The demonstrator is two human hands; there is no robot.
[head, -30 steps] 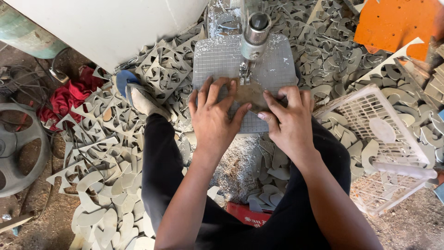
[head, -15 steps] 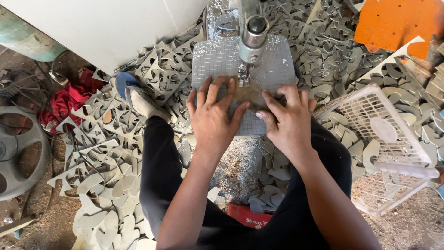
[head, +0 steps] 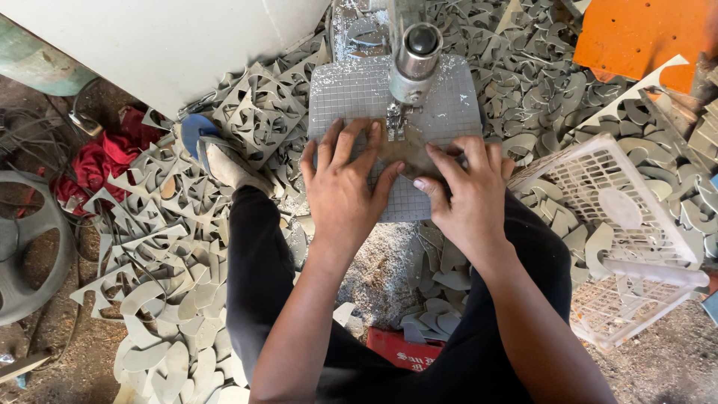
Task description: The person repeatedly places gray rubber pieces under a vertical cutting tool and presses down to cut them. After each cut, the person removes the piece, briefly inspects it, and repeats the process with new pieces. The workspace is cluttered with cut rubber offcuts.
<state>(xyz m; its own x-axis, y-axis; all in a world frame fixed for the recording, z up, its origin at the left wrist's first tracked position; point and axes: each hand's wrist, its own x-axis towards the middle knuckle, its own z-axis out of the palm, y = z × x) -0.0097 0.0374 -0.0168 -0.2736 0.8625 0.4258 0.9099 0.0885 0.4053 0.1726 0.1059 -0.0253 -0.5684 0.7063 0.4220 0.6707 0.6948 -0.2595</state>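
The flat brown piece [head: 407,153] lies on the machine's gridded grey plate [head: 351,93], right under the metal cutting head [head: 413,60]. My left hand [head: 342,187] and right hand [head: 467,194] press it down with fingers spread flat, not closed around anything. Grey cut-out scraps [head: 164,247] cover the floor, and a white plastic basket [head: 636,247] sits to my right.

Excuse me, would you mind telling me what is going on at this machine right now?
A seated person presses a flat brownish sheet piece onto the gridded machine table with the left hand and right hand, right under the machine's vertical cutting head. Grey cut-out scraps cover the floor all around, and a white plastic crate lies tilted at the right.
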